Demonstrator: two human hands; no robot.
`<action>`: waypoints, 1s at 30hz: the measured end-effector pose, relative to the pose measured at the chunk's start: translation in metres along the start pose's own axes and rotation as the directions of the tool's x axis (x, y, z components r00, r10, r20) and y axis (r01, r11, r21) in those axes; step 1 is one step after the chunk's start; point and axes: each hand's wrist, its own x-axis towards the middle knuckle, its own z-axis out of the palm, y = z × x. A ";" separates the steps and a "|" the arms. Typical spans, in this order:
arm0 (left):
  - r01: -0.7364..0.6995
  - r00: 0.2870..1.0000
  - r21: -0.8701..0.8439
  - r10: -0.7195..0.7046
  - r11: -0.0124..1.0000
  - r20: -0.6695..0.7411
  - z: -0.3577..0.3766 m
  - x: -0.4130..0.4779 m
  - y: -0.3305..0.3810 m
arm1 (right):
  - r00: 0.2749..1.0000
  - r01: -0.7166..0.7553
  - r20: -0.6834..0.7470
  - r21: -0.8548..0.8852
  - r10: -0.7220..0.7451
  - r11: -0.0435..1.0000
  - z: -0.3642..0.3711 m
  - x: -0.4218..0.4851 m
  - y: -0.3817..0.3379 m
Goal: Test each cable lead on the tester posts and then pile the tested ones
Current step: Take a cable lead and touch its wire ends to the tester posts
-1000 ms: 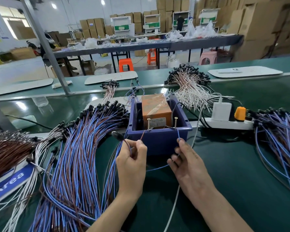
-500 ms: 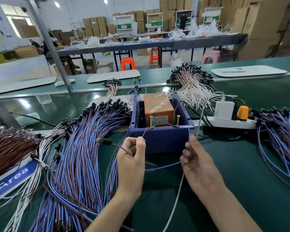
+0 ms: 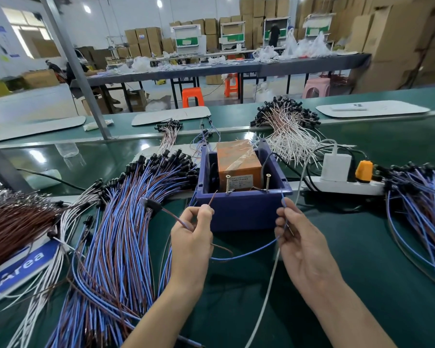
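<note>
A blue tester box [image 3: 241,209] holds an orange transformer [image 3: 237,162]. Two screw posts [image 3: 228,184] [image 3: 268,182] stand at its front wall. My left hand [image 3: 192,237] pinches the brown lead [image 3: 212,198] of one cable, its bare tip pointing up just left of the left post. My right hand [image 3: 299,239] pinches the same cable's blue lead [image 3: 283,200], tip up near the box's right front corner. Neither tip touches a post. The cable's black plug [image 3: 150,204] hangs left of my left hand.
A big fan of blue-brown cables [image 3: 116,234] covers the belt on the left, with brown and white bundles beyond it. More blue-brown cables [image 3: 419,202] lie at the right. A white power strip [image 3: 347,187] with a charger and orange plug sits right of the box. White-lead cables [image 3: 286,129] lie behind.
Both hands have drawn back from the box front and moved apart, the right one outward. The lead tips now stand up in front of the posts and the plug has swung left.
</note>
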 end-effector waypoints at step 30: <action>0.031 0.990 -0.077 -0.020 0.997 0.137 0.004 -0.003 -0.004 | 0.998 0.058 0.037 -0.088 -0.055 0.994 -0.002 -0.005 0.008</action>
